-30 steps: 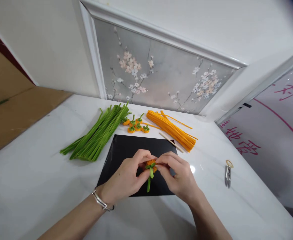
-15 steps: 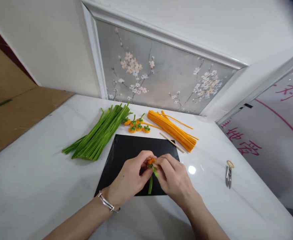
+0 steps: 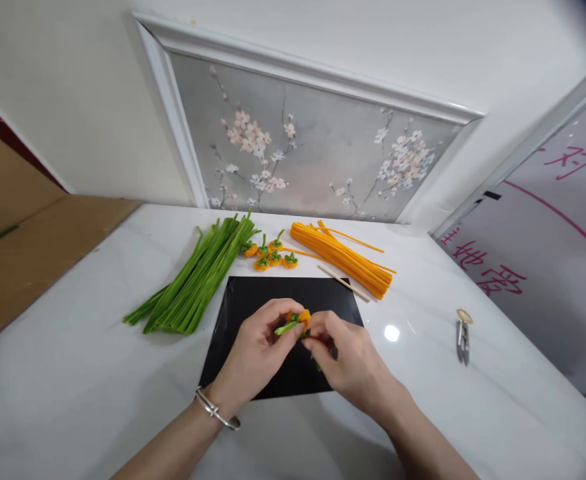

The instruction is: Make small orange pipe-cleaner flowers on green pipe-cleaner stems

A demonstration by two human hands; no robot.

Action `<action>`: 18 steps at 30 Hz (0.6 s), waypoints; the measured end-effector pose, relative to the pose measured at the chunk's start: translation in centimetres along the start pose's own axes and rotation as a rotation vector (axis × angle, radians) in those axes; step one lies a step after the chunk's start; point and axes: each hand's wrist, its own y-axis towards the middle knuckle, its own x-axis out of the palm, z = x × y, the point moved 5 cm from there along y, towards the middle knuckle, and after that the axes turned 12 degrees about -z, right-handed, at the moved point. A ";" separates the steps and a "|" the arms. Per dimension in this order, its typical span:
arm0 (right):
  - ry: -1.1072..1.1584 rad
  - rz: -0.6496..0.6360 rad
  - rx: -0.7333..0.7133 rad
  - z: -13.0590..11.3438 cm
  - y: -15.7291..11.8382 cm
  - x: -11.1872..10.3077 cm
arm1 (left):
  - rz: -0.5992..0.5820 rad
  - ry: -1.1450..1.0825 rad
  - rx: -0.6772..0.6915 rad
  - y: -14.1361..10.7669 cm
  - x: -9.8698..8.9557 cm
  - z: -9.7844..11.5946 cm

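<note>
My left hand (image 3: 260, 350) is closed in a pinch around a small orange pipe-cleaner persimmon (image 3: 305, 319) with green on it. One green end sticks out to the left over my left fingers. Close against it, my right hand (image 3: 350, 353) has thumb and index finger pinched on the green pipe cleaner, mostly hidden by the fingers; a bit of green shows below them. Both hands are above a black mat (image 3: 277, 289). Several finished orange persimmons with green tops (image 3: 275, 259) lie behind the mat.
A bundle of green pipe cleaners (image 3: 197, 280) lies left, and an orange bundle (image 3: 343, 257) lies back right. A thin wooden stick (image 3: 343, 283) rests across the mat's corner. Thread snips (image 3: 463, 340) lie at the right. A framed floral panel (image 3: 313, 140) stands behind.
The persimmon has turned in my fingers, so its green end now points left. My right fingertips have shifted lower, and the hanging green strand is now mostly hidden behind my right hand.
</note>
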 end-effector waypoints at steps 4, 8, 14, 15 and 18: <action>-0.105 0.053 -0.043 -0.1 -0.1 -1.0 | -0.138 -0.126 -0.025 0.4 0.1 0.3; -0.200 0.049 -0.066 -0.3 0.0 -1.5 | -0.217 -0.230 -0.072 0.5 -0.1 0.0; -0.181 0.099 -0.066 -0.3 0.2 -1.9 | -0.218 -0.489 -0.203 0.3 0.1 -1.2; -0.169 0.107 -0.071 -0.4 0.2 -2.0 | -0.207 -0.470 -0.218 0.3 0.1 -1.3; -0.163 0.118 -0.067 -0.3 0.1 -2.3 | -0.196 -0.308 -0.201 0.5 0.0 -1.0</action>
